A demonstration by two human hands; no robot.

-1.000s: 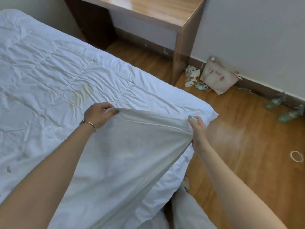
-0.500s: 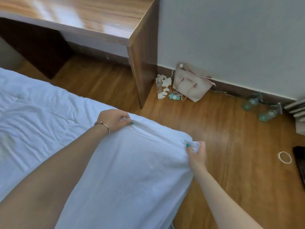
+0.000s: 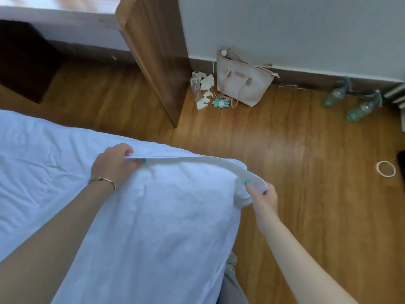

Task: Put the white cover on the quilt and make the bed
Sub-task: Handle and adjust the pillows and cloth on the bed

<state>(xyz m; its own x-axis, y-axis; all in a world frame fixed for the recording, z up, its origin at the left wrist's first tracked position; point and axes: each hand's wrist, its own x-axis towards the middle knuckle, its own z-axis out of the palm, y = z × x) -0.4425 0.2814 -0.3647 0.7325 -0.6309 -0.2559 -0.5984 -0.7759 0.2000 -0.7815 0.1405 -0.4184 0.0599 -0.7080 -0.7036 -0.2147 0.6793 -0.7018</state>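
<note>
The quilt (image 3: 39, 154) lies spread on the bed, reaching away from the left-hand grip toward the far left. The white cover (image 3: 153, 216) is draped over its near corner and hangs below both grips toward the person; its hemmed edge (image 3: 197, 160) spans the two hands as a raised arc.

Procedure, as judged from this state: the hem is being drawn over the quilt corner, and the greater part of the task is judged to remain.
- The hem is to be kept taut between the two grips so that the opening stays wide.
- Both grips are to be advanced together, away from the body, so that the cover is fed evenly.
- The quilt corner should be seated fully into the cover corner nearest the right grip; a loose corner is likely to bunch.
- The fabric is light and limp, so a slack hem can be expected to fold under.

Pose:
- The left hand (image 3: 114, 164) is extended over the bed, knuckles up, with the hem pinched between thumb and curled fingers. A bracelet (image 3: 103, 181) is worn at the wrist just behind this grip.
- The right hand (image 3: 262, 195) is held lower, beyond the bed edge and above the wooden floor (image 3: 306, 194), with the hem's end pinched between thumb and fingers.
</note>
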